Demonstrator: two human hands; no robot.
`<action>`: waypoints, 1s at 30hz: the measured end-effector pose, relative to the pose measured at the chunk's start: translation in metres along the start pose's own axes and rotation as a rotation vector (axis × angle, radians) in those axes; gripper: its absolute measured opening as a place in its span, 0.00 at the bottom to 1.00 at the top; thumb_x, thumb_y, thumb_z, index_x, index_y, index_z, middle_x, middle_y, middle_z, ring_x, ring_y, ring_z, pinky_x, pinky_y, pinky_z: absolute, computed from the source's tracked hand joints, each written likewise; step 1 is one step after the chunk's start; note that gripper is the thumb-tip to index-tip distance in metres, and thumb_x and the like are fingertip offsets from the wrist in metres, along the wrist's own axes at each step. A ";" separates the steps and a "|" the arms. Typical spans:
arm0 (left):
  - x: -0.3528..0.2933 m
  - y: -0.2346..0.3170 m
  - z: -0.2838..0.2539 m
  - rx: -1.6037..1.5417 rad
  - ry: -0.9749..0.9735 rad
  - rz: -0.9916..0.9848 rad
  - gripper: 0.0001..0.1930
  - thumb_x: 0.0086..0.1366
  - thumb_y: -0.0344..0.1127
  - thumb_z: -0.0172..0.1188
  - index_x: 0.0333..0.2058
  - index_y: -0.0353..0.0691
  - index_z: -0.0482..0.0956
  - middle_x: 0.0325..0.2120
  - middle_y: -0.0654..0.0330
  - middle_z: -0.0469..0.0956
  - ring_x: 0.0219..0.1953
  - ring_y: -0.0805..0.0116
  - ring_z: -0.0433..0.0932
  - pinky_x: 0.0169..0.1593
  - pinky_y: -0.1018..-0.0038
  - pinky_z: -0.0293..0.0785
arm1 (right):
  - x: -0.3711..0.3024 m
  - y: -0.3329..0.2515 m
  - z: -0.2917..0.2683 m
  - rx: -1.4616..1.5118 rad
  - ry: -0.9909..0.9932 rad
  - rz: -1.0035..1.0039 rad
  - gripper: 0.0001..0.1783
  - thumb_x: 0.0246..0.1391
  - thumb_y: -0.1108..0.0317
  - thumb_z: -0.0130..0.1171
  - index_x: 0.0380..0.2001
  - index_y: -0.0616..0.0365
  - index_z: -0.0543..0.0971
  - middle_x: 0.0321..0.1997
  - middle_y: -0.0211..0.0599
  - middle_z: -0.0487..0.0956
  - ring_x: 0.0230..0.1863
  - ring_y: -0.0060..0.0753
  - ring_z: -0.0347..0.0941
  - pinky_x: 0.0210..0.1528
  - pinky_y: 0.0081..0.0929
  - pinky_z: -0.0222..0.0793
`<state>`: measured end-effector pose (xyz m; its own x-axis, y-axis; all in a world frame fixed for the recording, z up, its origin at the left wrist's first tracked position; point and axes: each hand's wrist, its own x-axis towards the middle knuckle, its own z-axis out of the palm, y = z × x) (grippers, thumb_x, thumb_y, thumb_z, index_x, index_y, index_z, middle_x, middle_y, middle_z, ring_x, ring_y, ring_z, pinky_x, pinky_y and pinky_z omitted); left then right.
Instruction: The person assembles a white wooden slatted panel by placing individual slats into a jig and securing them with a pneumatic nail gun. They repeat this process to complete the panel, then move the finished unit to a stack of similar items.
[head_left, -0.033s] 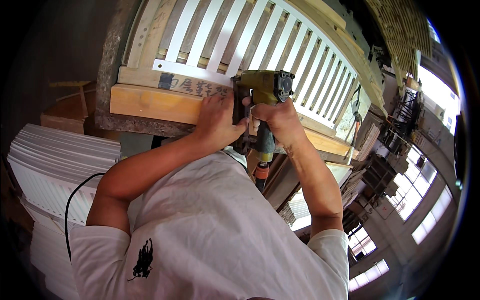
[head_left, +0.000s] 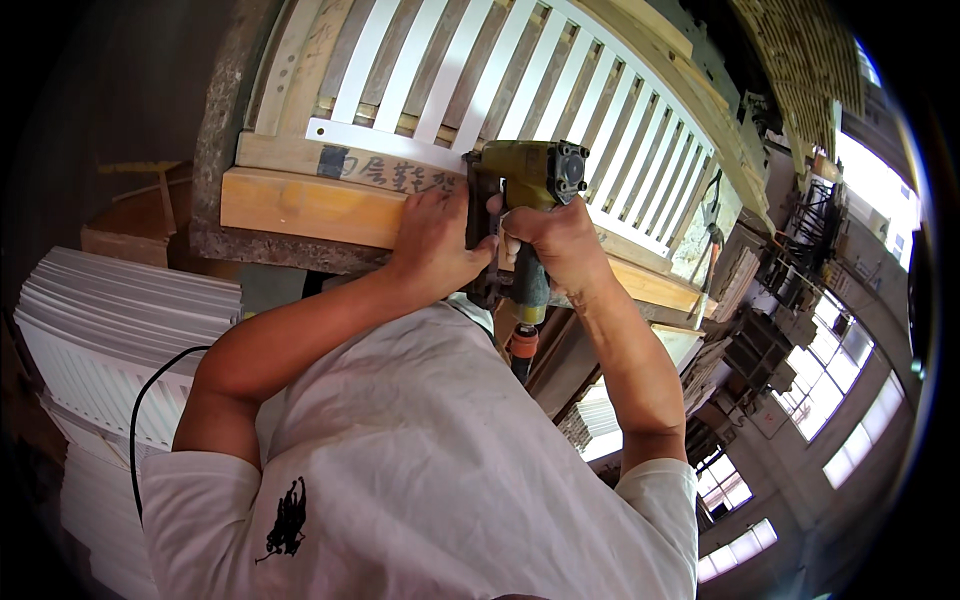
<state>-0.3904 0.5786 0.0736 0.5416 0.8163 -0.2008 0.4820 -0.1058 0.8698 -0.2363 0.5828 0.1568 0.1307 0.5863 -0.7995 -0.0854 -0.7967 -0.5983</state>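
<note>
My right hand [head_left: 560, 240] is wrapped round the grip of a pneumatic nail gun [head_left: 520, 165] with a yellow-green body. Its dark nose and magazine are against the near rail of a white slatted panel [head_left: 420, 145]. An orange hose fitting [head_left: 523, 340] hangs below the grip. My left hand [head_left: 435, 245] lies on the near edge of a wooden frame [head_left: 300, 205], just left of the magazine. The left fingers rest on the wood, and the thumb reaches out to the magazine. The gun's tip against the rail is hard to make out.
The panel lies inside the wooden frame on a worn bench [head_left: 215, 190]. Stacked white slatted panels [head_left: 130, 330] stand at my left, with a thin black cable [head_left: 140, 420] nearby. At the bench's right end hangs a hammer [head_left: 712, 250]. Racks and windows are farther right.
</note>
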 end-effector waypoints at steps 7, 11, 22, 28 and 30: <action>0.000 0.001 -0.001 -0.003 0.035 0.011 0.29 0.47 0.39 0.68 0.47 0.34 0.69 0.35 0.49 0.75 0.42 0.49 0.72 0.49 0.58 0.64 | 0.000 -0.003 0.003 0.047 -0.024 0.020 0.06 0.45 0.78 0.56 0.29 0.67 0.78 0.17 0.34 0.75 0.18 0.24 0.71 0.21 0.23 0.67; -0.001 0.002 -0.007 0.014 0.032 0.015 0.28 0.48 0.39 0.67 0.45 0.32 0.69 0.33 0.49 0.74 0.41 0.51 0.72 0.49 0.59 0.63 | 0.002 -0.006 0.005 -0.011 -0.020 -0.012 0.09 0.43 0.79 0.56 0.31 0.66 0.78 0.18 0.35 0.75 0.18 0.24 0.71 0.21 0.23 0.67; -0.007 -0.005 -0.027 0.025 0.117 -0.031 0.34 0.49 0.38 0.67 0.53 0.33 0.65 0.37 0.47 0.75 0.43 0.46 0.71 0.51 0.56 0.63 | 0.015 -0.018 0.026 -0.069 -0.117 -0.038 0.11 0.41 0.78 0.56 0.33 0.65 0.78 0.19 0.34 0.76 0.19 0.24 0.72 0.22 0.23 0.68; -0.007 -0.011 -0.024 -0.009 0.128 -0.041 0.31 0.49 0.38 0.67 0.51 0.36 0.66 0.38 0.48 0.75 0.43 0.46 0.71 0.51 0.56 0.62 | 0.017 -0.018 0.027 -0.116 -0.095 0.015 0.08 0.42 0.77 0.58 0.30 0.66 0.78 0.20 0.33 0.76 0.19 0.24 0.72 0.21 0.24 0.68; -0.007 -0.010 -0.025 -0.010 0.119 -0.054 0.31 0.49 0.38 0.67 0.51 0.36 0.66 0.37 0.48 0.75 0.43 0.46 0.71 0.51 0.56 0.63 | 0.016 -0.019 0.028 -0.140 -0.093 -0.007 0.08 0.43 0.77 0.58 0.30 0.66 0.78 0.19 0.33 0.76 0.19 0.23 0.72 0.21 0.24 0.68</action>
<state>-0.4162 0.5883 0.0772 0.4292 0.8822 -0.1934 0.5010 -0.0544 0.8637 -0.2604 0.6109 0.1537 0.0382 0.5975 -0.8010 0.0548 -0.8016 -0.5953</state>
